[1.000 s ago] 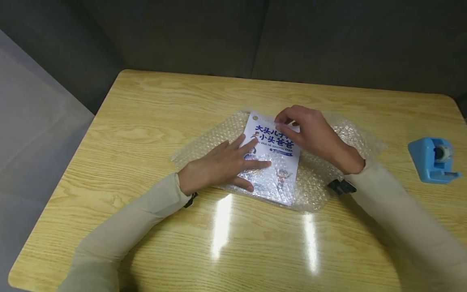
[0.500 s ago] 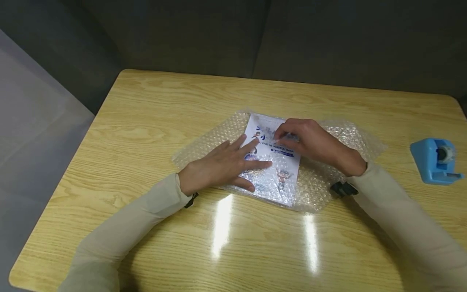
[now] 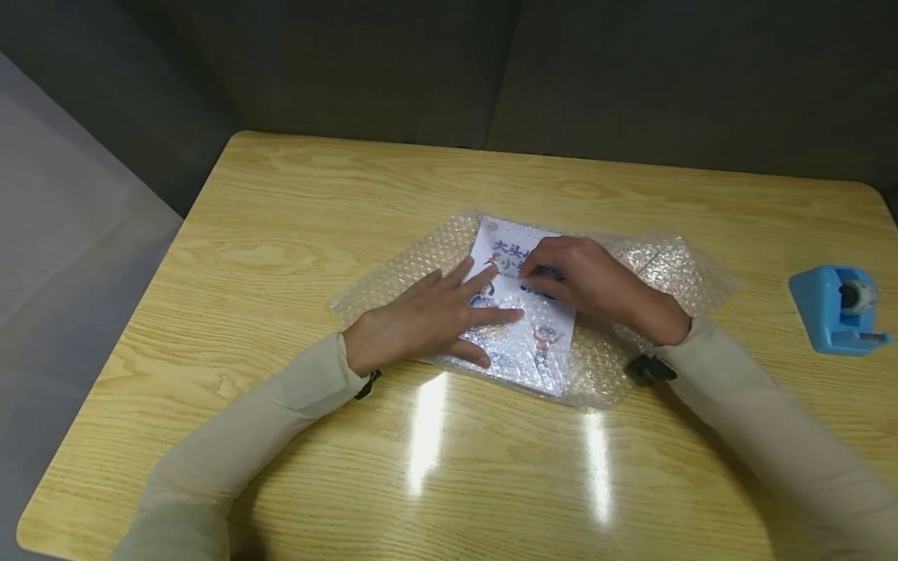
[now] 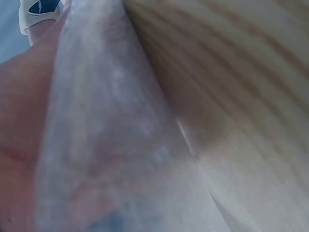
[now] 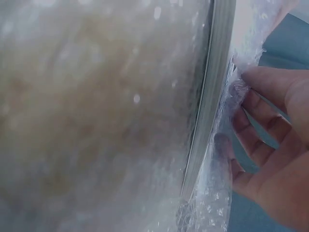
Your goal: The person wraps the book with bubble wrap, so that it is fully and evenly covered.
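A book (image 3: 554, 358) with a white cover, blue title characters and cartoon figures lies on a sheet of bubble wrap (image 3: 666, 269). A layer of the wrap covers its front. My left hand (image 3: 428, 319) rests on the covered book with fingers spread. My right hand (image 3: 589, 276) is over the upper right of the cover. In the right wrist view, thumb and fingertips (image 5: 253, 99) pinch a fold of bubble wrap beside the book's page edge (image 5: 212, 96). The left wrist view is blurred, with hazy wrap (image 4: 106, 116) in front of the hand.
A blue tape dispenser (image 3: 831, 308) with a roll in it stands on the wooden table (image 3: 295, 202) to the right. Dark panels (image 3: 365, 70) rise behind the table's far edge. Part of the wrap spreads beyond the book on both sides.
My right hand has moved down from the book's top edge toward the cover's middle, drawing wrap over the title, which now looks hazier. My left hand has stayed in place.
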